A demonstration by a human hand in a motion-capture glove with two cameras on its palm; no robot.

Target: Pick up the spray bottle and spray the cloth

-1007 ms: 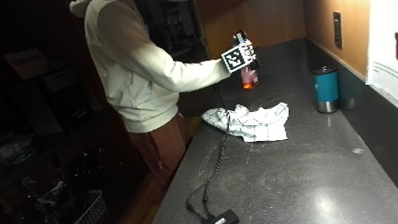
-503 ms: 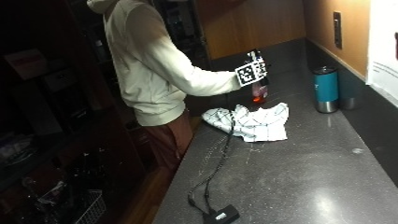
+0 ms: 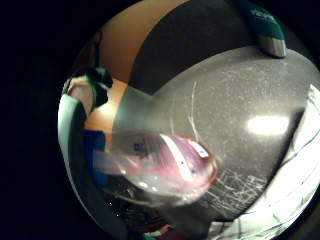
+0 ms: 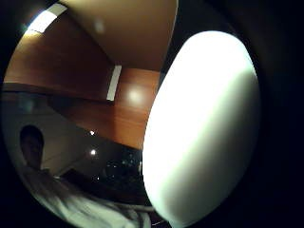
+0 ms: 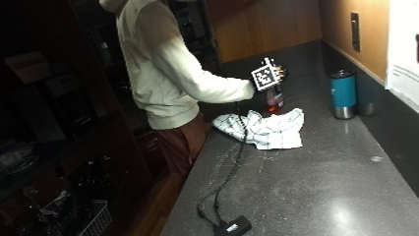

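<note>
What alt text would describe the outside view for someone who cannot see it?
A person in a cream hoodie stands at a dark speckled countertop, their black-gloved right hand gripping the top of a clear spray bottle of reddish liquid beside a crumpled white checked cloth. A teal metal tumbler stands near the wall.

Cloth (image 5: 264,128) lies on counter (image 5: 314,187), mid-width. Spray bottle (image 5: 274,100) just beyond its far edge, in right hand (image 5: 278,74). Tumbler (image 5: 343,93) further right, near wall.
</note>
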